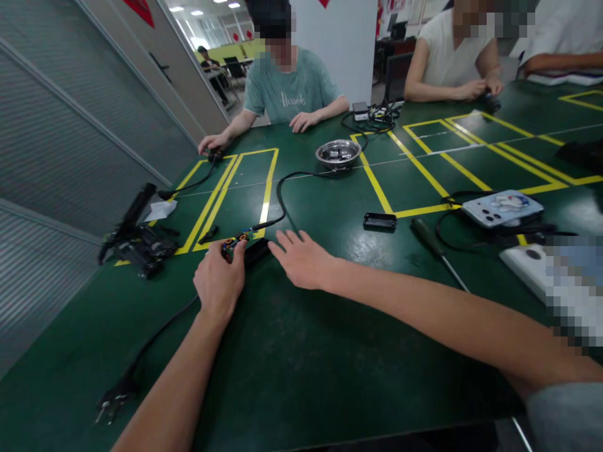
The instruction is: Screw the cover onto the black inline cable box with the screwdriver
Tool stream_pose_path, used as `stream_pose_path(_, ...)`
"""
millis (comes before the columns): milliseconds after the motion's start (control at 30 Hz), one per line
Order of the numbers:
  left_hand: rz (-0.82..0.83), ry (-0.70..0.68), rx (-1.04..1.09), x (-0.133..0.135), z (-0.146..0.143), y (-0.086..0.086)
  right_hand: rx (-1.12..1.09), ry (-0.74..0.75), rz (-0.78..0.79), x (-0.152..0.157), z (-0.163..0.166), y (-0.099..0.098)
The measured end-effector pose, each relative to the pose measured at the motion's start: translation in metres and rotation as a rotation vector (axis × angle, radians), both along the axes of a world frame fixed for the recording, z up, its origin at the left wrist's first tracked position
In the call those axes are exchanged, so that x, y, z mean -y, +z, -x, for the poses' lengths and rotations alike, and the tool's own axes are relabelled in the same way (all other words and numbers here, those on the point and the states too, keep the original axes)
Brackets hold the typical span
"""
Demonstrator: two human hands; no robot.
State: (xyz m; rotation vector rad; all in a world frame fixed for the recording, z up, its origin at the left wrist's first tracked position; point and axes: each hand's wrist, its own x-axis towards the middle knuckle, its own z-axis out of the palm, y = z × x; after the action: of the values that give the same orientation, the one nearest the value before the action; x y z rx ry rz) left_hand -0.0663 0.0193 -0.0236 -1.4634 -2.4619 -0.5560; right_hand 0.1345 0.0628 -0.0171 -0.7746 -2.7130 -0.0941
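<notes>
My left hand [220, 280] is closed on a small circuit board [234, 240] with orange parts, near a yellow tape line on the green table [301, 364]. A black adapter case [257, 250] lies right beside it, under my fingertips. My right hand [301, 257] rests flat on the table with fingers stretched out, touching the case's right end. A black cable [281, 202] runs from the board toward a metal bowl [338, 152]. Another cable [155, 339] leads back to a plug [109, 398] at the near left.
A black case half [379, 220], a screwdriver [436, 246] and a phone [502, 208] lie to the right. Black parts [136, 242] are piled at the left. A person in a green shirt [285, 85] sits opposite; another person [455, 56] works at the far right.
</notes>
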Motion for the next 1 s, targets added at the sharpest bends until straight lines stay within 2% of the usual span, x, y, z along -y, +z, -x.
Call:
stream_pose_path(133,-0.017,-0.021,0.016,0.001,-0.001,-0.001,0.021,0.09,-0.011,-0.001,0.041,-0.017)
stream_pose_path(267,-0.021,-0.089,0.073,0.003,-0.006,-0.002,0.07,0.053,-0.024,-0.015,0.042,-0.018)
stream_pose_path(433,0.011,-0.2,0.155,0.009,-0.019,-0.002,0.125,-0.02,-0.077,-0.013,-0.012,-0.007)
stream_pose_path(700,0.105,-0.309,0.263,0.01,-0.03,-0.005,0.268,-0.172,-0.113,0.06,-0.124,0.005)
stream_pose_path(767,0.112,-0.313,0.273,0.009,-0.03,-0.006,0.246,-0.192,-0.044,0.069,-0.147,0.008)
stream_pose_path(867,0.09,-0.315,0.287,0.01,-0.03,-0.005,0.113,-0.21,0.106,0.067,-0.175,0.007)
stream_pose_path(1000,0.032,-0.335,0.322,0.012,-0.032,-0.002,-0.128,-0.342,0.256,0.056,-0.191,0.0)
